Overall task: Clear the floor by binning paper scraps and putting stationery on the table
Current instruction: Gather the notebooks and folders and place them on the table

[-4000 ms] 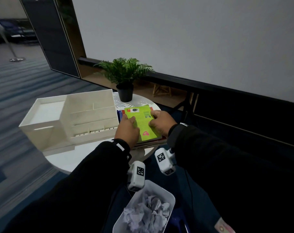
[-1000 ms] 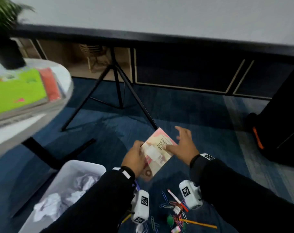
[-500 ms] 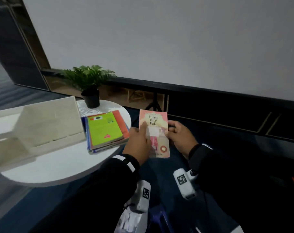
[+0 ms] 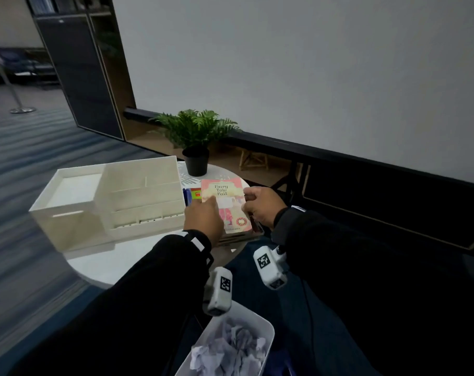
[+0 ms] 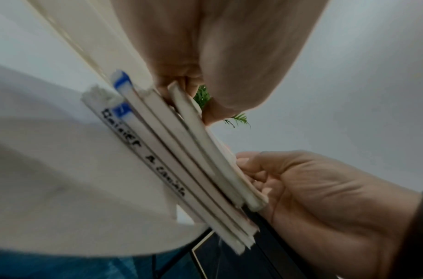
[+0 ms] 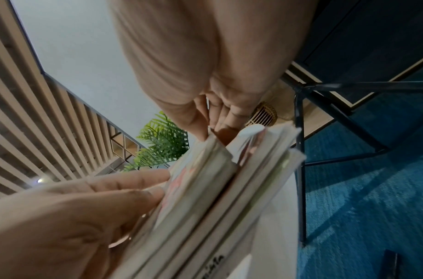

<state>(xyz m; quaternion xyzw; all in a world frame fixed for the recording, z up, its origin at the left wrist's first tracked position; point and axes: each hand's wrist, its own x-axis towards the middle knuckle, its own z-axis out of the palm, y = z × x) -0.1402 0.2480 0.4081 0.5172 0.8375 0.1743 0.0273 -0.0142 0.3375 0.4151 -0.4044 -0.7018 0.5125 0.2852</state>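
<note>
The pink book [image 4: 225, 204] was gripped by both hands — left hand [image 4: 203, 219], right hand [image 4: 260, 206] — and was best squared on the stack [image 5: 181, 169] before release.

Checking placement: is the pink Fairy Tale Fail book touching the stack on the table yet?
Cannot tell. In the right wrist view the pink book lies close along the stack, with a wedge-shaped gap at the far end; lower down blur hides any contact.

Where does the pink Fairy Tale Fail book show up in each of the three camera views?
Head: the pink book lies centre frame atop the book stack, between both hands.
Left wrist: its page edge runs diagonally through the centre, topmost in the stack.
Right wrist: its edge sits centre, upper-left of the stack.
Shared landmark: the potted fern.
</note>
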